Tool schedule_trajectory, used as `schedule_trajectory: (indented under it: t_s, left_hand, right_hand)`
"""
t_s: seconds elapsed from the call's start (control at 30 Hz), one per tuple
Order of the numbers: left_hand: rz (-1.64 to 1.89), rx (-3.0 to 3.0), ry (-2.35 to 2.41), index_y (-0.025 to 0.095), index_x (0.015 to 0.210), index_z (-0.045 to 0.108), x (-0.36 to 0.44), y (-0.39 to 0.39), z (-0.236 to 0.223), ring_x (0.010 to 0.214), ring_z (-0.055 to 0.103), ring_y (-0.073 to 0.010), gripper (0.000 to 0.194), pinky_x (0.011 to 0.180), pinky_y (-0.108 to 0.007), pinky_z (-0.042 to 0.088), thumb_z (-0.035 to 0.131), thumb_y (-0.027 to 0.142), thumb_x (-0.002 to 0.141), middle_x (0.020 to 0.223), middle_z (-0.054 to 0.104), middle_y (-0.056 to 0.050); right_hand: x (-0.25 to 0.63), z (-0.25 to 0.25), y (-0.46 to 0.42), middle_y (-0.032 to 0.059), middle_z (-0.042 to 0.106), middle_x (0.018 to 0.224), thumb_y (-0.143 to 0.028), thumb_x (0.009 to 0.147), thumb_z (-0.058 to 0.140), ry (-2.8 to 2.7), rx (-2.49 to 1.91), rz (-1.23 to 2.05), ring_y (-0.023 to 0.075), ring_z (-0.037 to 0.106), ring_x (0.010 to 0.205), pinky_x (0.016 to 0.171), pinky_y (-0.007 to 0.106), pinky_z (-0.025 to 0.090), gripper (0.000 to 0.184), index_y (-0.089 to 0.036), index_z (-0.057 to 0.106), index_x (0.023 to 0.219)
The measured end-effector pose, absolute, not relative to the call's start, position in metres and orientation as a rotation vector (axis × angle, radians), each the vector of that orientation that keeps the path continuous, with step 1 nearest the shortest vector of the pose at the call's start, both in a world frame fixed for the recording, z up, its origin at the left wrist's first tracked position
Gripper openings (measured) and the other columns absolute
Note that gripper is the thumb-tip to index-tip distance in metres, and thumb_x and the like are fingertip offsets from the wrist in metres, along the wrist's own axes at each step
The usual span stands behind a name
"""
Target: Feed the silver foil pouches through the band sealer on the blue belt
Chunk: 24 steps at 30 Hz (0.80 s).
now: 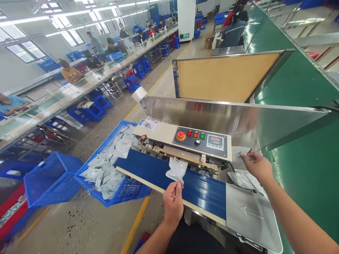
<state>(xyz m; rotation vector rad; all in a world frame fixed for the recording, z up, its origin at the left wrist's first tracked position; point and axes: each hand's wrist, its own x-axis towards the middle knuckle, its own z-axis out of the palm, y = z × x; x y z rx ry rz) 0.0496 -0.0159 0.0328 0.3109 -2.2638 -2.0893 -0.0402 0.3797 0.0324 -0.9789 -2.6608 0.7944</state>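
Fingers of my left hand (176,188) are pinching together just below a whitish plastic pouch (177,169) lying across the blue conveyor belt (206,194), its top reaching the band sealer (182,141). Right fingers (249,157) are hovering by the sealer; I can't tell whether they're gripping anything. Pouch placement is calling for steadying at the sealing head.

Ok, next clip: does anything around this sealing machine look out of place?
Yes: a crumpled clear plastic pouch lies loose on the cream housing of the band sealer, apart from the silver pouches heaped in the blue plastic crate.
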Motion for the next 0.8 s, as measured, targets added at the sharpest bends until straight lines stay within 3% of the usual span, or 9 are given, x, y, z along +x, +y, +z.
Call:
schedule_trajectory:
  t_s: [0.13, 0.2, 0.27, 0.33, 0.43, 0.5, 0.57, 0.67, 0.8]
  left_hand:
    - [-2.056, -0.227, -2.362, 0.018, 0.104, 0.083, 0.041, 0.017, 0.054, 0.09, 0.079, -0.023, 0.038, 0.084, -0.035, 0.067, 0.057, 0.044, 0.11, 0.097, 0.083, -0.012]
    - [-1.973, -0.549, -2.339, 0.019, 0.113, 0.082, 0.036, 0.04, 0.066, 0.098, 0.079, -0.0245, 0.033, 0.092, -0.038, 0.066, 0.058, 0.041, 0.109, 0.105, 0.084, -0.013]
    - [-1.896, -0.795, -2.316, 0.018, 0.133, 0.076, 0.031, 0.064, 0.076, 0.118, 0.075, -0.0297, 0.04, 0.107, -0.045, 0.062, 0.062, 0.044, 0.106, 0.127, 0.081, -0.017]
    - [-1.9, -0.978, -2.334, 0.016, 0.138, 0.073, 0.029, 0.086, 0.079, 0.126, 0.071, -0.0323, 0.049, 0.113, -0.047, 0.057, 0.062, 0.049, 0.104, 0.134, 0.078, -0.019]
    - [-2.102, -1.026, -2.46, 0.017, 0.092, 0.08, 0.034, 0.104, 0.074, 0.081, 0.069, -0.0211, 0.046, 0.083, -0.032, 0.057, 0.055, 0.053, 0.107, 0.084, 0.076, -0.007]
    - [-2.286, -0.839, -2.536, 0.017, 0.068, 0.069, 0.041, 0.106, 0.068, 0.06, 0.049, -0.0135, 0.057, 0.062, -0.027, 0.043, 0.053, 0.057, 0.107, 0.06, 0.056, 0.001]
    - [-2.438, -0.662, -2.536, 0.016, 0.067, 0.067, 0.047, 0.101, 0.063, 0.06, 0.042, -0.0124, 0.06, 0.058, -0.026, 0.035, 0.054, 0.06, 0.105, 0.06, 0.051, 0.002]
    - [-2.459, -0.685, -2.523, 0.016, 0.072, 0.071, 0.05, 0.095, 0.061, 0.066, 0.047, -0.0142, 0.055, 0.063, -0.026, 0.038, 0.053, 0.056, 0.105, 0.067, 0.059, 0.0]
    - [-2.347, -0.319, -2.609, 0.02, 0.052, 0.047, 0.042, 0.104, 0.051, 0.062, 0.033, -0.0125, 0.05, 0.058, -0.027, 0.025, 0.06, 0.04, 0.096, 0.056, 0.037, 0.004]
  right_hand:
    - [0.022, 0.098, 0.374, 0.0119, 0.082, 0.098, -0.063, 0.075, 0.066, -2.637, -0.735, 0.733, 0.0218, 0.064, 0.061, 0.062, 0.037, 0.048, 0.038, -0.025, 0.068, 0.08]
    - [0.055, 0.13, 0.362, 0.009, 0.084, 0.112, -0.062, 0.078, 0.07, -2.6, -0.515, 0.69, 0.0191, 0.064, 0.059, 0.053, 0.034, 0.048, 0.036, -0.025, 0.07, 0.078]
    - [0.083, 0.154, 0.345, 0.0061, 0.084, 0.113, -0.052, 0.084, 0.073, -2.616, -0.257, 0.747, 0.0193, 0.07, 0.065, 0.046, 0.03, 0.047, 0.026, -0.027, 0.073, 0.079]
    - [0.103, 0.165, 0.326, 0.0048, 0.084, 0.11, -0.041, 0.089, 0.074, -2.657, -0.025, 0.889, 0.0213, 0.076, 0.079, 0.05, 0.027, 0.053, 0.016, -0.028, 0.075, 0.08]
    - [0.123, 0.153, 0.302, 0.0075, 0.083, 0.121, -0.038, 0.091, 0.078, -2.54, -0.096, 1.13, 0.0237, 0.08, 0.095, 0.07, 0.03, 0.064, 0.01, -0.028, 0.078, 0.092]
    - [0.132, 0.134, 0.288, 0.012, 0.079, 0.131, -0.047, 0.088, 0.083, -2.285, -0.367, 1.353, 0.0235, 0.079, 0.094, 0.076, 0.034, 0.067, 0.034, -0.027, 0.077, 0.115]
    - [0.138, 0.113, 0.276, 0.0129, 0.082, 0.113, -0.059, 0.084, 0.084, -2.107, -0.62, 1.568, 0.0218, 0.076, 0.08, 0.07, 0.034, 0.065, 0.053, -0.023, 0.075, 0.121]
    - [0.141, 0.088, 0.261, 0.0042, 0.07, 0.066, -0.074, 0.076, 0.085, -2.134, -0.861, 1.75, 0.0182, 0.063, 0.059, 0.055, 0.03, 0.056, 0.057, -0.019, 0.079, 0.089]
    - [0.13, 0.068, 0.258, 0.0023, 0.065, 0.064, -0.074, 0.063, 0.093, -1.898, -1.113, 1.857, 0.0152, 0.058, 0.059, 0.054, 0.028, 0.053, 0.06, -0.018, 0.076, 0.072]
